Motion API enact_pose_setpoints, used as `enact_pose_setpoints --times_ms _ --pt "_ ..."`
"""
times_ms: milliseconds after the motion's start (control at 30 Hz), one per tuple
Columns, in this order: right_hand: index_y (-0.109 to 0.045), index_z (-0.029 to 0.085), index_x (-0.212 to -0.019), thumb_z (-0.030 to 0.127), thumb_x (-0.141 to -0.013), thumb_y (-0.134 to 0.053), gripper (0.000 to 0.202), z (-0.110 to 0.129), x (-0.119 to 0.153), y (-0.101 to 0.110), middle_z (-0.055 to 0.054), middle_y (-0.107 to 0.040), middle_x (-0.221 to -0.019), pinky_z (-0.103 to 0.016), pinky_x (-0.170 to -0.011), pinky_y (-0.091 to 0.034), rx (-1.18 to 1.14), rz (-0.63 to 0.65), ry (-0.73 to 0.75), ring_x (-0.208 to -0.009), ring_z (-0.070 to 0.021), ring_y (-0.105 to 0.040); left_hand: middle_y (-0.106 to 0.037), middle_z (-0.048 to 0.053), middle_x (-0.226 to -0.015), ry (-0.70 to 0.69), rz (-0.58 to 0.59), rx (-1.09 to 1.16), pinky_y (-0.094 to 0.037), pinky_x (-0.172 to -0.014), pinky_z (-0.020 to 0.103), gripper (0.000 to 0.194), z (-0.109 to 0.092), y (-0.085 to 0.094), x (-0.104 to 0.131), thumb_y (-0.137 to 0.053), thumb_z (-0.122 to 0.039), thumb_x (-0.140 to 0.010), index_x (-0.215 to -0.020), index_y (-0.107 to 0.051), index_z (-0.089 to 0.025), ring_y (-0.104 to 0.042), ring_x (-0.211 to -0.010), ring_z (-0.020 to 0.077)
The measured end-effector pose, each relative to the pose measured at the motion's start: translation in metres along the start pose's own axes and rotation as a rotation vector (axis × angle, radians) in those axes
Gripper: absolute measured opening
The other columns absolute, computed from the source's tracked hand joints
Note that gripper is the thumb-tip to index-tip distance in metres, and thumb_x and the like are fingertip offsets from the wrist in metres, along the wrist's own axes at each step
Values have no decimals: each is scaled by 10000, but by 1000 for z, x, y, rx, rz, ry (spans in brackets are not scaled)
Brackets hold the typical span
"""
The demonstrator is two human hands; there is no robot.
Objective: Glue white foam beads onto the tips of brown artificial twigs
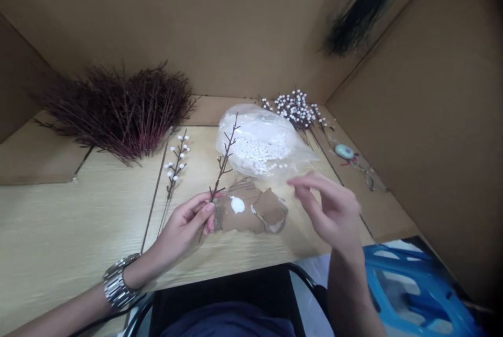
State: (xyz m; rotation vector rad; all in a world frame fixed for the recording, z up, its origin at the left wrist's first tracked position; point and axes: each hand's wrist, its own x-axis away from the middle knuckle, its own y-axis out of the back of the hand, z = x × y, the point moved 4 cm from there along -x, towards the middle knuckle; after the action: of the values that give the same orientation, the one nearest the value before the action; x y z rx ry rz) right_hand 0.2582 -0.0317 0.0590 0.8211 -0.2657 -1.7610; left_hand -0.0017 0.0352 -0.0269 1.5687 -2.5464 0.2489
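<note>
My left hand (196, 215) is closed around the lower stem of a bare brown twig (223, 164), which leans upright over the table. To the right, my right hand (328, 206) is slightly blurred, its thumb and forefinger pinched together; whatever they hold is too small to make out. Between the hands lies a torn cardboard piece (247, 221) with a white blob of glue-like paste (237, 204) on it. Just beyond it, a clear plastic bag (255, 122) spills small white beads (257, 153) at its mouth.
A twig with white berries (177, 164) lies left of the bag. Behind it is a big heap of dark twigs (129, 106). White-berried sprigs (296, 106) lie at back right, near a pale oval object (344, 151). Cardboard walls (243, 28) enclose the table; a blue plastic stool-like thing (408, 284) stands lower right.
</note>
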Motion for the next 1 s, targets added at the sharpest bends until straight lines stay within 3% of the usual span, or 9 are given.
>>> enact_pose_setpoints --times_ms 133,300,433,600,733,867,1000 --pt "-747 229 -1074 246 -975 -507 260 -50 -67 -10 -88 -750 -1052 -422 -906 -538 439 269 43 -1002 -265 -691 -617 -10 -724 -23 27 119 -448 -579 247 359 6 -1 -2 -575 -434 -995 -1251 -594 -183 -534 -600 135" --pt "-729 152 -1090 216 -974 -547 225 -100 -105 -38 -130 -756 -1070 -424 -960 -521 607 322 -18 -1039 -258 -694 -517 -33 -718 -37 -12 157 -334 -498 200 308 8 4 -1 -565 -454 -1001 -1170 -619 -203 -417 -572 106" --pt "-679 150 -1036 343 -980 -622 209 -110 -116 -54 -44 -716 -1009 -404 -873 -565 652 343 -41 -911 -180 -691 -409 -56 -664 -82 -63 173 -298 -484 204 327 3 7 1 -567 -468 -996 -1158 -626 -190 -360 -567 113" --pt "-686 150 -874 223 -951 -573 155 -84 -116 -45 -57 -696 -790 -349 -744 -513 579 288 19 -751 -200 -651 -380 -77 -606 -148 -100 189 -259 -455 210 370 -4 9 0 -527 -508 -1006 -1116 -624 -168 -326 -499 95" --pt "-670 188 -972 301 -961 -552 164 -38 -85 -43 -67 -717 -916 -332 -749 -513 389 245 107 -785 -196 -643 -406 -78 -602 -141 -121 197 -244 -431 199 374 0 11 0 -548 -522 -992 -1013 -637 -160 -317 -460 73" --pt "-696 231 -981 267 -929 -647 80 7 -41 -65 -42 -728 -942 -300 -754 -561 -189 227 58 -864 -186 -683 -430 -74 -603 -119 -166 168 -257 -414 183 373 3 14 1 -572 -531 -976 -957 -646 -166 -335 -448 68" --pt "-726 267 -1035 221 -897 -708 147 25 -13 -99 0 -761 -923 -226 -730 -577 -456 137 -134 -815 -134 -710 -473 -59 -620 -120 -201 108 -279 -412 180 373 1 16 2 -596 -532 -962 -910 -662 -168 -360 -463 74"
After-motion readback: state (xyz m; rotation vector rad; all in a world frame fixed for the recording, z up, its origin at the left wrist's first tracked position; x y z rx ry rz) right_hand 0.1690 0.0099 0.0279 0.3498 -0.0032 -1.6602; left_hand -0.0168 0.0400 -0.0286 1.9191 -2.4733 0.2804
